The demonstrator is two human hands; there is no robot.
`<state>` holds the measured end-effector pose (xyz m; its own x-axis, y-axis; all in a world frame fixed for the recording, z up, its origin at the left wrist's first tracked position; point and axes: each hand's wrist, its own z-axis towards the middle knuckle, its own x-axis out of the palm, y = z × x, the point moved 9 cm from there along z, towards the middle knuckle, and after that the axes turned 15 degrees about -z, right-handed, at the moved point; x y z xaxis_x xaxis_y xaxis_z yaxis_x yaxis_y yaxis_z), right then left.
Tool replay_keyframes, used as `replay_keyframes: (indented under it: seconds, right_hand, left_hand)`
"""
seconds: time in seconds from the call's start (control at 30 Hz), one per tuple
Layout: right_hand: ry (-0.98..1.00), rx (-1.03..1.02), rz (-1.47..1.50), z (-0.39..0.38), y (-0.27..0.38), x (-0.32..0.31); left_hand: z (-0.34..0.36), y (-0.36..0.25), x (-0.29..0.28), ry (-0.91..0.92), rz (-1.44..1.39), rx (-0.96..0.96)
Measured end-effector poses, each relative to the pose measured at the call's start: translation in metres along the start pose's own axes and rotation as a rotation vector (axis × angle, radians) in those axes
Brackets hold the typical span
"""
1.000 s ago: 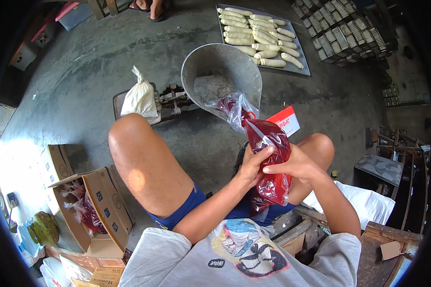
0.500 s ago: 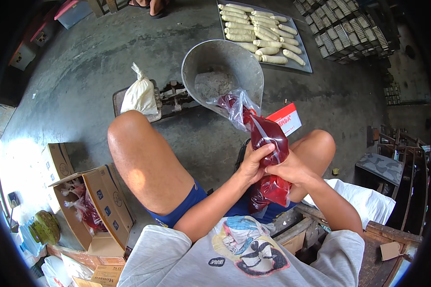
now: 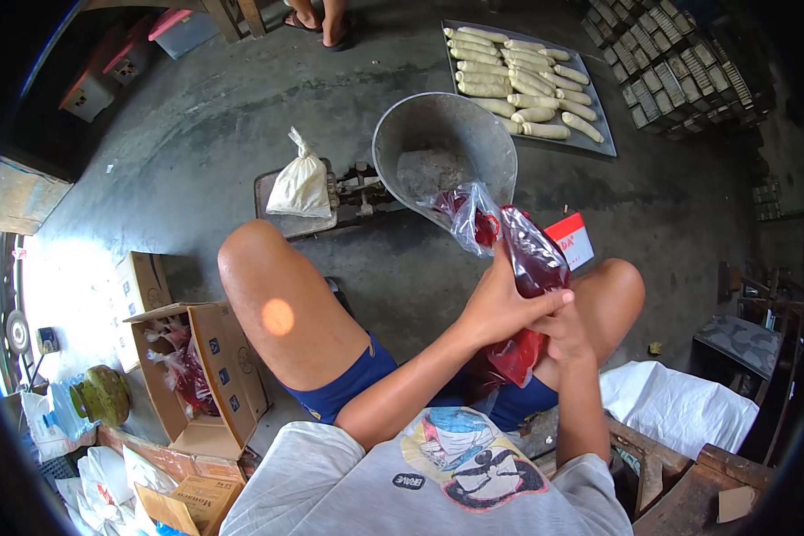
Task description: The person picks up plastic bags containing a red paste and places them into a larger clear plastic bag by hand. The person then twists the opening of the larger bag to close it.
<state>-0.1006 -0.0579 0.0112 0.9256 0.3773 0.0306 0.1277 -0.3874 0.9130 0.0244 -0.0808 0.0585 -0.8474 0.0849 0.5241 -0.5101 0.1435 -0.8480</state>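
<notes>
The red-filled plastic bag [image 3: 527, 268] sits upright between your knees, just before the metal scale pan [image 3: 447, 152], your left hand [image 3: 500, 304] and right hand [image 3: 567, 335] both clamped around it.

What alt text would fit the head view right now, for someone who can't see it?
Seated person's left hand and right hand grip a clear bag of red stuff over the knees. Ahead on the concrete floor: a metal scale pan, a tied white bag, a tray of pale rolls.
</notes>
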Motion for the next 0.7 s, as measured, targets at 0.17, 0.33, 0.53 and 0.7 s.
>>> replay_keyframes:
  seconds: [0.17,0.33,0.53,0.7]
  right_hand:
    - [0.033,-0.198,0.289,-0.006,0.0,0.007]
    - [-0.263,-0.233,0.539,-0.018,-0.026,-0.023]
    - [-0.333,-0.199,0.753,-0.019,-0.078,-0.037]
    - [-0.186,-0.297,0.498,-0.043,-0.011,-0.02]
  left_hand:
    - [-0.032,-0.04,0.019,0.226,0.33,0.162]
    - [-0.03,-0.033,-0.063,-0.099,0.526,0.069]
    - [-0.022,0.013,-0.113,-0.326,1.166,0.033]
    - [-0.031,0.004,-0.066,-0.074,0.344,0.111]
